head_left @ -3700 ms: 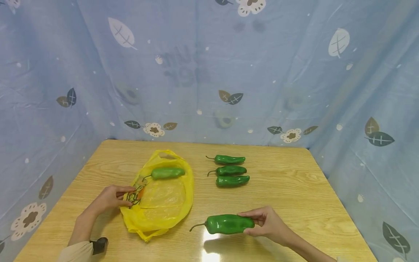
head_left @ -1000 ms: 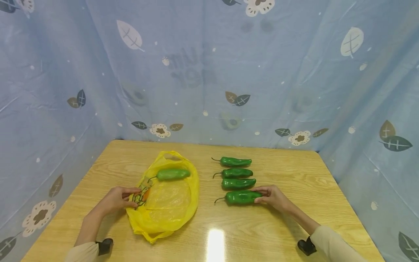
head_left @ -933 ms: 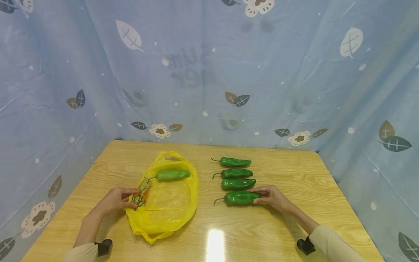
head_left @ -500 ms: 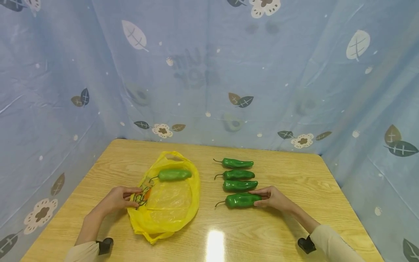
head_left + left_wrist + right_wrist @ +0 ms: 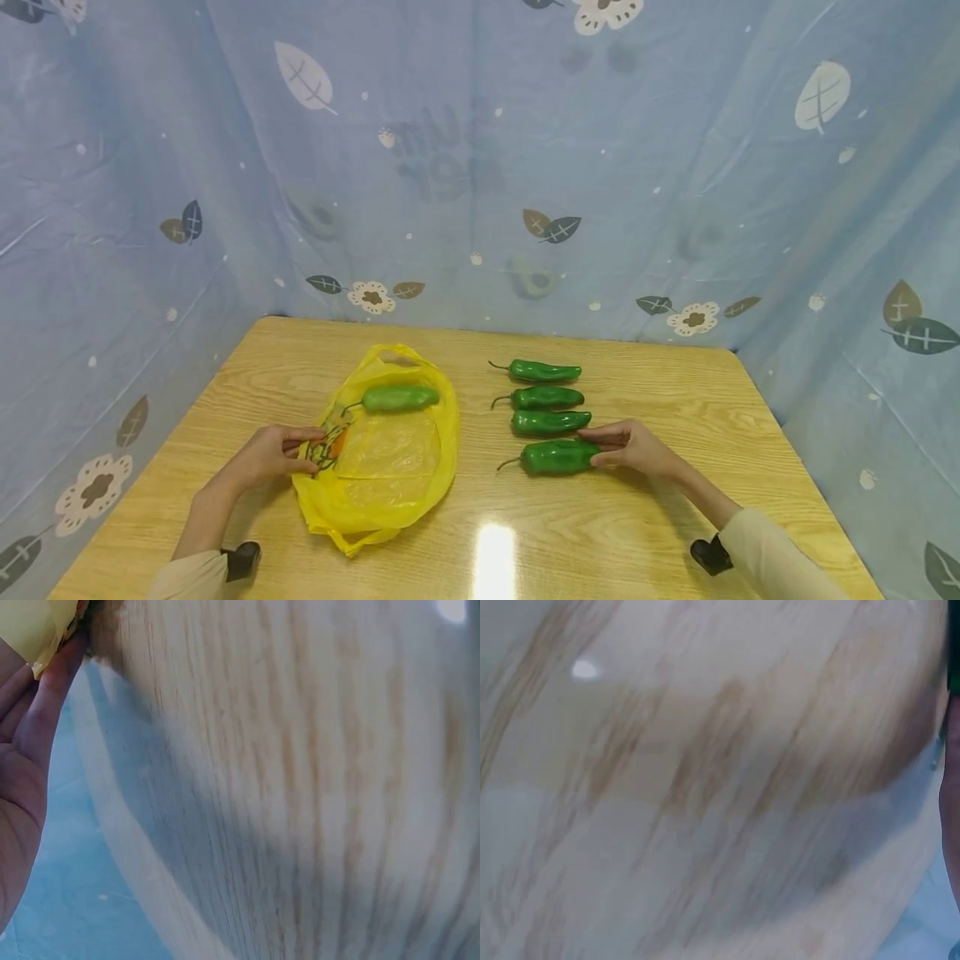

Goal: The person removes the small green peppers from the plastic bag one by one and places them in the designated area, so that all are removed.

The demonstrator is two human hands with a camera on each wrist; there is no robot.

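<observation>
My left hand (image 5: 266,457) pinches the left edge of a yellow plastic bag (image 5: 360,517) that lies spread on the table. In the left wrist view, a corner of the bag (image 5: 34,626) shows at the fingertips. A green pepper (image 5: 400,398) lies in the bag's upper part, its stem to the left. My right hand (image 5: 636,447) holds the tip end of another green pepper (image 5: 557,457), at the near end of a row. Beyond it in that row lie further green peppers (image 5: 551,422), (image 5: 547,397), (image 5: 545,371). The right wrist view shows only a sliver of green.
A wooden table (image 5: 630,542) carries everything, with a bright light reflection near its front. Blue patterned curtains (image 5: 450,167) surround its back and sides.
The pepper in my right hand has gone from near the table's front, back to the row's near end. Lately hand and pepper have shifted slightly right. My left hand keeps its grip.
</observation>
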